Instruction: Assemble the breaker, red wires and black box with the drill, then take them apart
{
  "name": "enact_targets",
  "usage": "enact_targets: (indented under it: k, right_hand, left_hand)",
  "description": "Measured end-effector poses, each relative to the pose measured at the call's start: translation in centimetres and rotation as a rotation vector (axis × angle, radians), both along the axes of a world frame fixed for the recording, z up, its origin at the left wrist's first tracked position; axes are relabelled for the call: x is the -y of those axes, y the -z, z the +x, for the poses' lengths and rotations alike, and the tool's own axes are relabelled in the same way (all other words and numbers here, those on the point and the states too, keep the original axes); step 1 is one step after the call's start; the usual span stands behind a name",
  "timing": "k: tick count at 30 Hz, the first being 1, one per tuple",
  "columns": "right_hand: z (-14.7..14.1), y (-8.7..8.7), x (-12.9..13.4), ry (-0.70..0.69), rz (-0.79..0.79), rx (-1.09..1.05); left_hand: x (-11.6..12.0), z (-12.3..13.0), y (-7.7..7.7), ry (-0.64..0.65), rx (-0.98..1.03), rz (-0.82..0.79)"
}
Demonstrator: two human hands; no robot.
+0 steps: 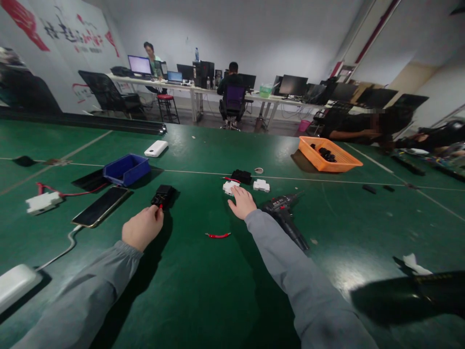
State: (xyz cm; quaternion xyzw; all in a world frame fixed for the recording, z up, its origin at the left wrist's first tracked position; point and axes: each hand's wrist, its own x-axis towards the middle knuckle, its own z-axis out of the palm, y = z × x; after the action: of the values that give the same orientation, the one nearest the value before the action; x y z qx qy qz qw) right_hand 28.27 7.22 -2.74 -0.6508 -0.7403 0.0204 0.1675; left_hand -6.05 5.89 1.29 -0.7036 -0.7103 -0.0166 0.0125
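Pinching a red lead (161,207) at a black block (164,193) on the counter (192,295), the left grip (143,225) could, if tugged sideways, pull it loose. Right grip (242,202) touches a white block (230,186); grasp cannot be told. Counted: black blocks, two; white blocks, three; power driver (285,215), one.

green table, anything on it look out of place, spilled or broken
Nothing plainly spilled or broken shows on the green table. Mildly odd: a short red wire lies loose near the middle, apart from the other parts, and what looks like a crumpled white scrap lies at the right, like litter.
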Motion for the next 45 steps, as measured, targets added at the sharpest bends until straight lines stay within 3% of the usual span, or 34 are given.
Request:
enact_targets:
  k: [6, 12, 25, 34, 41, 45]
  right_hand:
    - [-1.0, -1.6, 6.0, -0.132, -0.007, 0.041]
    - [-1.3, -1.5, 11.8, -0.205, -0.042, -0.002]
    - [-1.3, -1.6, 11.8, -0.199, -0.079, -0.056]
    - [-1.2, -1.8, 11.8, -0.203, -0.062, -0.044]
    - [-1.9, -3.3, 13.7, -0.240, -0.044, -0.017]
    - [-2.3, -5.0, 15.0, -0.329, -0.066, -0.026]
  left_hand:
    - [-0.1, -0.2, -0.1, -0.018, 0.014, -0.033]
    - [0.0, -0.5, 0.2, 0.012, 0.019, -0.004]
    - [-0.4, -0.4, 0.5, 0.048, 0.063, 0.003]
    - [0.1, -0.2, 0.2, 0.085, 0.037, 0.198]
    - [-0.4, 0.1, -1.0, 0.229, -0.040, 0.359]
    - [-0.7, 0.6, -0.2, 0.244, 0.020, 0.422]
